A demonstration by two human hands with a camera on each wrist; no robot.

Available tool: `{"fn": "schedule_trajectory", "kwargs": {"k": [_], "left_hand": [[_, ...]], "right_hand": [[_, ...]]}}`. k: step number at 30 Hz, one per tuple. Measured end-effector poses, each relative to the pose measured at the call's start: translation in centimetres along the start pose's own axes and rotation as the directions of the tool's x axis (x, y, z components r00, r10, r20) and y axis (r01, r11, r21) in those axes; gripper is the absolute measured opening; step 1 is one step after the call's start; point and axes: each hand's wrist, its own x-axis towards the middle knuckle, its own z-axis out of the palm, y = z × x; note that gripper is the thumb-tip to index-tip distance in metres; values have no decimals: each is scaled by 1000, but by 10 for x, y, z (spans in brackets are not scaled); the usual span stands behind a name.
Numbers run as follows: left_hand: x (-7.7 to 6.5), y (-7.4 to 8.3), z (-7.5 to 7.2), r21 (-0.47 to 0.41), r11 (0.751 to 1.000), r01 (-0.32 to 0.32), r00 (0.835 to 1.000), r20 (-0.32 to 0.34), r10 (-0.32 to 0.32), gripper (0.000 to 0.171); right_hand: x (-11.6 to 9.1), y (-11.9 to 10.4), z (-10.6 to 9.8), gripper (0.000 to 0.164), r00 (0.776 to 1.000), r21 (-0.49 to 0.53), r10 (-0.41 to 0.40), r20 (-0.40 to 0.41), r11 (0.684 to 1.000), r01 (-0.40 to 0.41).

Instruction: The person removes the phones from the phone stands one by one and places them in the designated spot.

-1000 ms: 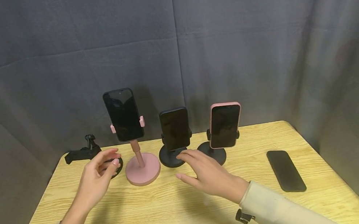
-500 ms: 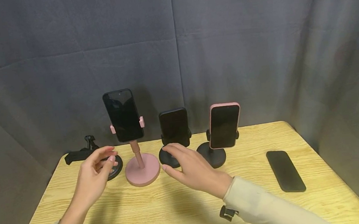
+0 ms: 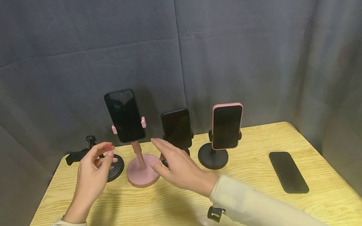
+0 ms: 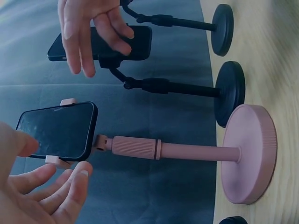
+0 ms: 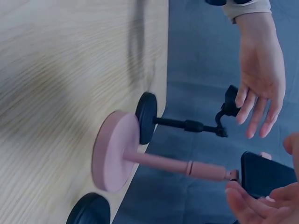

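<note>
- One black stand [image 3: 117, 168] is posted at far left, no phone showing in its turned-aside holder [image 3: 76, 156]; the broad round base presumably gives steadiness.
- The person's left hand [image 3: 92, 170] hangs in front of that stand, fingers loosely bent, grasping nothing.
- A pink stand [image 3: 141, 161], its phone the highest in the row, supports a black phone [image 3: 125, 115] upright with a slight lean; pink clips [image 3: 143, 122] pinch both long sides, apparently so the screen faces the person.
- The right hand [image 3: 178, 165] hovers, unoccupied, fingers extended and thumb apart.
- Behind it, a middle stand [image 4: 191, 89], also black, carries a dark phone [image 3: 176, 128], likewise turned toward the person.
- Next in line, a right-hand stand [image 3: 213, 157] bears a pink-edged phone [image 3: 227, 127], slightly tilted, its side grips seemingly there against slipping.
- Farthest right, a loose phone [image 3: 288, 172] lies flat on the wooden table [image 3: 257, 178], beside the row and clamped by no stand; which face is up cannot be told.
</note>
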Motion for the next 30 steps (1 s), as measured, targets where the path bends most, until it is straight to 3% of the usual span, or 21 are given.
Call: {"fn": "schedule_trajectory", "kwargs": {"k": [5,11,18,26,30], "left_hand": [[7,2,-1,-17,1000,-19,1000,8,19,39],[15,5,-1,-40,999,7,1000,11,-7,44],[23,4,3,-57,997,42,999,25,-41,52],[37,4,-1,-191,972,140,987,100,-122,60],[42,4,3,-226,962,151,986,110,-128,57]], "right_hand": [[11,-12,-1,72,997,143,50,58,988,-58],[29,-19,-2,74,987,313,125,102,938,-151],[48,-21,4,74,972,368,210,102,900,-233],[61,-20,7,68,956,454,278,94,843,-289],[68,-20,4,64,942,472,332,54,823,-317]]}}
